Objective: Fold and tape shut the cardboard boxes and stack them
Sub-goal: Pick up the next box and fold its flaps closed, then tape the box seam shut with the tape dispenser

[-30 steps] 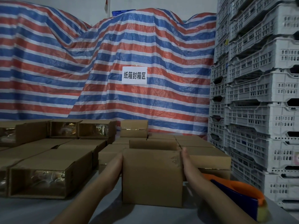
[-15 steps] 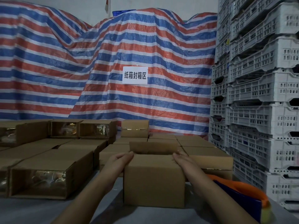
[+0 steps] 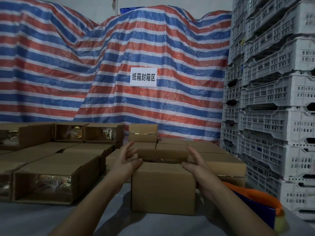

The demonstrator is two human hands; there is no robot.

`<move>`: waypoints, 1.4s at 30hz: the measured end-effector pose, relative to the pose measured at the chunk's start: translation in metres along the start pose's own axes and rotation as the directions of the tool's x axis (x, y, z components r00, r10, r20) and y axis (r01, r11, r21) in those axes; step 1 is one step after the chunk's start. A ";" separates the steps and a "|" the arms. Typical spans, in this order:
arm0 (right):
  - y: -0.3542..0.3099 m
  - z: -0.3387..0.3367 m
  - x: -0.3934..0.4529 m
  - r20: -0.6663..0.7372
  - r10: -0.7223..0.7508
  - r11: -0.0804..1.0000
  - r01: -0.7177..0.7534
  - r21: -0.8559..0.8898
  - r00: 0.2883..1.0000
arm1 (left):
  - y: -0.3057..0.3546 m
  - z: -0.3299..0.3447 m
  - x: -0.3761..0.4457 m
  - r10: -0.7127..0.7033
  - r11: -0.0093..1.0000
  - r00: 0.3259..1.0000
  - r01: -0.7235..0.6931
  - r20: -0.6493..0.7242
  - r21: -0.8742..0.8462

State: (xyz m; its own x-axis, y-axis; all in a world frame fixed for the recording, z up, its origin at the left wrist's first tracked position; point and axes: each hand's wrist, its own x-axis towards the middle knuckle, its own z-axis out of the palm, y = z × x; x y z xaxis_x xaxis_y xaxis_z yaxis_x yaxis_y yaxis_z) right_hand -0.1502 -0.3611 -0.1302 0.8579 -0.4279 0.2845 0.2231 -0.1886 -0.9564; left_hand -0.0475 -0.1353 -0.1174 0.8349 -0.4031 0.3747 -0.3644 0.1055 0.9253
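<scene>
A small brown cardboard box (image 3: 162, 188) stands on the grey table in front of me, its top unsealed and its far flap (image 3: 162, 155) upright. My left hand (image 3: 127, 161) hovers at the box's upper left corner, fingers spread and relaxed, thumb near the top edge. At the upper right corner my right hand (image 3: 195, 163) does the same, fingers loosely extended over the edge. Neither hand grips anything. An orange and blue tape dispenser (image 3: 254, 200) lies to the right of the box, partly behind my right forearm.
Several cardboard boxes (image 3: 56, 169) lie in rows on the left and behind, some with shiny taped ends; one small box (image 3: 142, 132) sits on the back row. White plastic crates (image 3: 269, 108) are stacked high at right. A striped tarp (image 3: 102, 65) hangs behind.
My hands left the box's sides, rose to its top corners and opened out. The box's top now shows the upright far flap with both hands above the edges.
</scene>
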 end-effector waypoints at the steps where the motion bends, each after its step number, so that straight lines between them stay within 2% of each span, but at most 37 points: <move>1: 0.000 0.001 -0.001 -0.011 0.000 1.000 0.000 -0.022 1.000 | 0.000 0.001 -0.001 0.006 0.999 1.000 -0.005 -0.029 0.049; 4: 0.002 0.005 -0.002 -0.048 0.004 1.000 -0.005 -0.011 0.999 | -0.003 0.002 -0.002 -0.031 0.986 0.998 0.040 -0.060 0.161; 7: 0.001 0.008 -0.003 -0.088 0.029 0.999 -0.028 0.017 0.996 | -0.005 0.001 -0.001 -0.032 0.980 0.997 0.043 -0.063 0.195; 11: -0.003 0.010 -0.006 -0.118 0.080 0.997 -0.077 0.026 0.990 | 0.004 -0.003 0.004 -0.031 0.941 0.999 0.033 -0.009 0.336; 12: -0.004 0.010 -0.007 -0.121 0.088 0.996 -0.087 0.018 0.989 | 0.008 -0.002 0.007 -0.036 0.907 0.999 0.033 -0.001 0.419; 13: -0.006 0.010 -0.008 -0.125 0.093 0.996 -0.093 0.012 0.988 | 0.014 0.001 0.010 -0.016 0.832 1.000 0.012 0.002 0.555; 15: -0.008 0.011 -0.008 -0.133 0.102 0.995 -0.101 0.014 0.986 | 0.028 0.014 0.010 0.096 0.593 0.994 -0.103 0.057 0.798; 16: -0.009 0.011 -0.009 -0.136 0.109 0.994 -0.109 0.014 0.985 | 0.033 0.023 0.009 0.138 0.532 0.983 -0.178 0.123 0.828; 17: -0.010 0.012 -0.010 -0.134 0.117 0.993 -0.117 0.010 0.984 | 0.037 0.034 0.007 0.129 0.529 0.969 -0.246 0.209 0.813; 18: -0.012 0.012 -0.012 -0.124 0.124 0.992 -0.125 0.003 0.985 | 0.038 0.044 0.004 0.082 0.535 0.953 -0.289 0.291 0.794; 19: -0.014 0.012 -0.013 -0.112 0.133 0.991 -0.134 0.000 0.985 | 0.038 0.053 0.002 0.031 0.498 0.931 -0.330 0.364 0.802; 21: -0.018 0.009 -0.014 -0.072 0.175 0.985 -0.175 0.002 0.982 | 0.030 0.065 -0.001 -0.030 0.309 0.901 -0.403 0.432 0.861; 22: -0.020 0.008 -0.014 -0.038 0.195 0.981 -0.195 -0.001 0.980 | 0.026 0.066 -0.002 -0.021 0.248 0.904 -0.410 0.428 0.878; 24: -0.024 0.004 -0.013 -0.005 0.195 0.980 -0.195 -0.047 0.981 | 0.021 0.065 -0.002 -0.002 0.235 0.912 -0.398 0.410 0.887; 26: -0.029 -0.007 -0.011 -0.067 0.084 0.974 -0.096 -0.206 0.994 | 0.021 0.064 -0.001 -0.016 0.253 0.908 -0.400 0.418 0.881; 27: -0.030 -0.016 -0.011 -0.119 -0.024 0.927 -0.022 -0.375 0.993 | 0.021 0.064 -0.001 -0.022 0.259 0.907 -0.401 0.420 0.879; 28: -0.030 -0.028 -0.013 -0.150 -0.147 0.810 0.032 -0.585 0.978 | 0.021 0.064 -0.001 -0.024 0.262 0.908 -0.399 0.419 0.879; 30: -0.028 -0.052 -0.022 -0.145 -0.293 0.456 0.005 -0.890 0.945 | 0.022 0.063 -0.002 -0.027 0.256 0.907 -0.400 0.420 0.880; 31: -0.025 -0.062 -0.028 -0.143 -0.297 0.311 -0.045 -0.949 0.944 | 0.023 0.063 -0.002 -0.033 0.251 0.906 -0.401 0.422 0.881; 33: -0.016 -0.077 -0.044 -0.184 -0.233 0.133 -0.156 -0.979 0.955 | 0.025 0.063 -0.002 -0.046 0.252 0.906 -0.397 0.421 0.883; 35: -0.007 -0.085 -0.058 -0.234 -0.168 0.036 -0.232 -0.972 0.957 | 0.027 0.064 -0.003 -0.055 0.257 0.909 -0.387 0.413 0.886; 37: 0.003 -0.090 -0.067 -0.238 -0.177 -0.019 -0.245 -0.969 0.955 | 0.028 0.064 -0.004 -0.067 0.258 0.910 -0.381 0.410 0.888; 39: 0.010 -0.094 -0.070 -0.250 -0.213 0.002 -0.256 -0.967 0.945 | 0.028 0.063 -0.005 -0.080 0.262 0.911 -0.373 0.405 0.890; 42: 0.017 -0.097 -0.072 -0.301 -0.192 0.061 -0.295 -0.954 0.934 | 0.031 0.062 -0.006 -0.096 0.282 0.907 -0.371 0.411 0.885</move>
State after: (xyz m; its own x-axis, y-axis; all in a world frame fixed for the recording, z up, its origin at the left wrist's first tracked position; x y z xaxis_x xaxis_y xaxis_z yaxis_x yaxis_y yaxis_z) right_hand -0.2536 -0.4193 -0.1602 0.6190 -0.6298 0.4693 -0.6808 -0.7281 -0.0791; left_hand -0.0892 -0.1865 -0.0944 0.6222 -0.7492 0.2270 -0.7778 -0.6246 0.0702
